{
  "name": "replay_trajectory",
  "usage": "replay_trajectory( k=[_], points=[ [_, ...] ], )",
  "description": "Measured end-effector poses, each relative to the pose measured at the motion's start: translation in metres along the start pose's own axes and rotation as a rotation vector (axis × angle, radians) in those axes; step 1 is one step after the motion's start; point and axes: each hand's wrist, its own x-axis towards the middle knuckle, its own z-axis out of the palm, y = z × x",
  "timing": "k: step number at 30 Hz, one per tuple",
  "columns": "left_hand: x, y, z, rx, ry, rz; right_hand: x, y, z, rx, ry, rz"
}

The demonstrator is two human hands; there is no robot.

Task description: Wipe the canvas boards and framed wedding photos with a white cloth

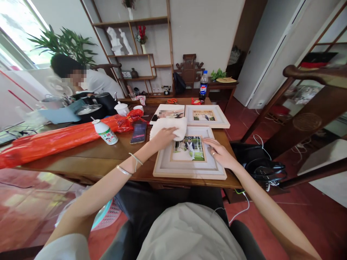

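A cream picture frame (162,167) with a photo of two people lies flat at the near edge of the wooden table (92,155). My left hand (162,139) presses a white cloth (169,126) onto the frame's top left part, fingers closed over the cloth. My right hand (221,153) lies flat on the frame's right side, fingers stretched out, a ring on one finger. Behind it lie a second framed photo (207,116) and an unframed print (168,113).
A small white bottle (106,132) and a phone (139,132) lie left of the frame beside a long orange plastic bag (54,139). Pots, kettle and cups stand further left, where another person (81,77) sits. A cola bottle (203,86) stands at the back. A black bag (257,162) is on the floor.
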Motion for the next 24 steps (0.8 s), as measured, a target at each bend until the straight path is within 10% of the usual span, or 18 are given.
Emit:
replay_trajectory(
  k=[14, 24],
  points=[
    [-0.083, 0.093, -0.034, -0.28, 0.082, 0.087, -0.001, -0.005, -0.003, -0.021, -0.011, 0.014],
    [-0.027, 0.028, -0.004, -0.198, 0.211, 0.035, 0.001, -0.003, -0.003, -0.046, -0.036, -0.019]
  ],
)
